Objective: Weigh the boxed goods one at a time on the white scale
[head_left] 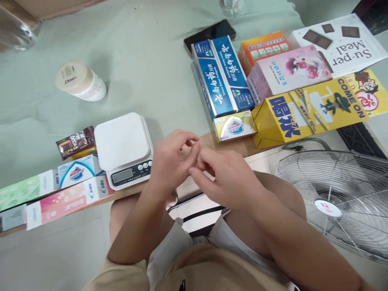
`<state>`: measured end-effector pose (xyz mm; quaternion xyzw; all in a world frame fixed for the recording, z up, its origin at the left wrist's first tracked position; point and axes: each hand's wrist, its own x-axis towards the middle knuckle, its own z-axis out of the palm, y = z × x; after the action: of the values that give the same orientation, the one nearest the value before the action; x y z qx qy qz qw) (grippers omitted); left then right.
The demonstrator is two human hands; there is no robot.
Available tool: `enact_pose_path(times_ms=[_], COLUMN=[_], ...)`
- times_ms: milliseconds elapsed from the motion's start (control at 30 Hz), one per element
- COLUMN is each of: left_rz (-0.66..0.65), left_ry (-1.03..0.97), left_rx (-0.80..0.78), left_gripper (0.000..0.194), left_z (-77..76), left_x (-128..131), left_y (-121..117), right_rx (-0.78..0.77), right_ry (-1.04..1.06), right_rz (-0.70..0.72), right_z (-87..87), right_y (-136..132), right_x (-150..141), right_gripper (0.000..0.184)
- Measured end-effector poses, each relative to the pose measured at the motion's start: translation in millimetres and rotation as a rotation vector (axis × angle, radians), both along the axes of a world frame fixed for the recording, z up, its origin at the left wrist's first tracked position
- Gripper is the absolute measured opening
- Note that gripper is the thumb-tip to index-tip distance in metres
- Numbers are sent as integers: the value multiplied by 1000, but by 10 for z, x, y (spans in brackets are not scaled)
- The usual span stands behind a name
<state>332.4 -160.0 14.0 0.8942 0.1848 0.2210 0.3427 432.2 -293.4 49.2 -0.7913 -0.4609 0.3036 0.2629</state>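
My left hand [172,161] and my right hand [226,173] meet at the fingertips in front of the table edge, above my lap. Fingers on both are curled and pressed together, and no object shows between them. Close beside my left hand stands a white kitchen scale [124,141] with a bare platform; its display [122,176] is too dim to read. Nearest my right hand is a yellow Safeguard soap box [235,126], lying at the table's front edge against two blue toothpaste boxes [224,76].
At left lie a brown cocoa packet [77,141], a blue-white soap box [77,171], and pink [66,202] and green [27,188] boxes. A Dove bottle [81,81] stands behind. Right are a phone [212,34], yellow [318,107], pink [291,70], orange [263,48] and white [348,44] boxes, and a fan [330,202].
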Motion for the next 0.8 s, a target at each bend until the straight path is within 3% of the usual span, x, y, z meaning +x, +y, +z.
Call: enact_pose_path(times_ms=[133,300,533,667,800], left_rz=[178,370,636,768,818], left_ry=[-45,-121,-10,53,120], left_rx=[78,64,39,81,67], left_gripper=[20,20,13,16,22], left_z=[220,293,245,152,128], left_x=[-360,-873,-1551,-1849,-2106], left_y=[194,435,852,1082,1193], right_rx=[119,244,399,351,336], right_ry=[62,57,-48,-186,-237], right_rz=[50,56,108,196,238], right_z=[-28,-108,-170,-252,-316], right_y=[228,618,1354,1722,1939], right_x=[-245,-523,-850,-1031,-1247], right_gripper=[28,27,15,18,21])
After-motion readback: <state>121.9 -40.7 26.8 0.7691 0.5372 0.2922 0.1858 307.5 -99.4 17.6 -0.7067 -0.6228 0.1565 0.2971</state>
